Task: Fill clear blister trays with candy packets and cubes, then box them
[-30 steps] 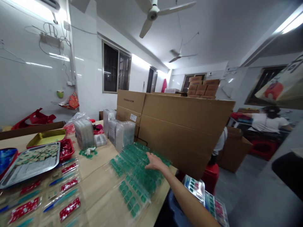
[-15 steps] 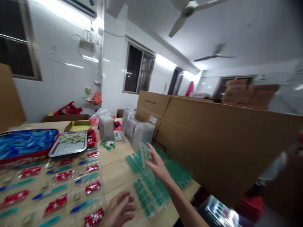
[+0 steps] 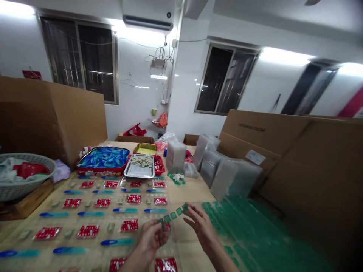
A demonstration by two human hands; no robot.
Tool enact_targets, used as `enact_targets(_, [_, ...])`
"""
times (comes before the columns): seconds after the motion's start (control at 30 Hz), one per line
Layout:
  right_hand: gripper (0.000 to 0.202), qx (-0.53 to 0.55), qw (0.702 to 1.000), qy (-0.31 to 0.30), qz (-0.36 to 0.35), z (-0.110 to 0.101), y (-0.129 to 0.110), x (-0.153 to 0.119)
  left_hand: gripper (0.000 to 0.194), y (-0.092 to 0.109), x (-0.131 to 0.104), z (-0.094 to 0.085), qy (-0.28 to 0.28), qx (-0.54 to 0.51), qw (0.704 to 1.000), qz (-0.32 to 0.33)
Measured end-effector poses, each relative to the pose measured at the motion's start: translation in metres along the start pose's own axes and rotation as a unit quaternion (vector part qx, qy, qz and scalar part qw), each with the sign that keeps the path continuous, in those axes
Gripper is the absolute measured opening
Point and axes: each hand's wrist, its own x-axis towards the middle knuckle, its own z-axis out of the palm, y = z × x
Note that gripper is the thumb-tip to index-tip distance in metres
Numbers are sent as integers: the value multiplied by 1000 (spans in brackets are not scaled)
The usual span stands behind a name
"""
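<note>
Between my hands, above the table, hangs a clear strip with several green squares (image 3: pixel 173 215). My left hand (image 3: pixel 152 235) pinches its left end, and my right hand (image 3: pixel 200 224) holds its right end with fingertips and thumb. Below and to the left, clear trays lie in rows, with red printed packets (image 3: pixel 129 225), blue pen-like pieces (image 3: pixel 117 241) and small beige pieces (image 3: pixel 110 227). Green sheets or strips (image 3: pixel 249 226) cover the table right of my right hand.
Behind the rows stand a red-rimmed tray of blue pieces (image 3: pixel 104 158), a silver tray (image 3: pixel 138 172) and a yellow tin (image 3: pixel 145 148). Stacked clear plastic trays (image 3: pixel 227 177) and cardboard (image 3: pixel 297 151) rise at the right. A basket (image 3: pixel 27 185) sits far left.
The view has swung left. My right hand has left the green strips at the right and come toward my left hand. My left hand, earlier empty, now grips the strip's left end.
</note>
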Motion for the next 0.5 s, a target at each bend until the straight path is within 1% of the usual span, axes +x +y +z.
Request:
enact_targets(0.1, [35, -51, 999, 2, 14, 10, 15, 33, 14, 36, 31, -10, 27, 72, 997, 14])
enact_targets(0.2, [29, -60, 997, 29, 34, 26, 31, 73, 16, 70, 70, -8, 48, 102, 993, 17])
enact_targets(0.27, [22, -56, 996, 50, 58, 36, 41, 101, 15, 87, 96, -2, 65, 112, 991, 18])
enact_targets(0.37, [14, -57, 993, 66, 79, 46, 53, 144, 13, 101, 130, 5, 87, 114, 989, 29])
enact_targets(0.43, [16, -61, 992, 74, 85, 50, 60, 170, 12, 105, 146, 9, 94, 112, 988, 43])
enact_targets(0.5, [18, -68, 991, 81, 84, 53, 66, 193, 13, 105, 157, 10, 100, 112, 987, 64])
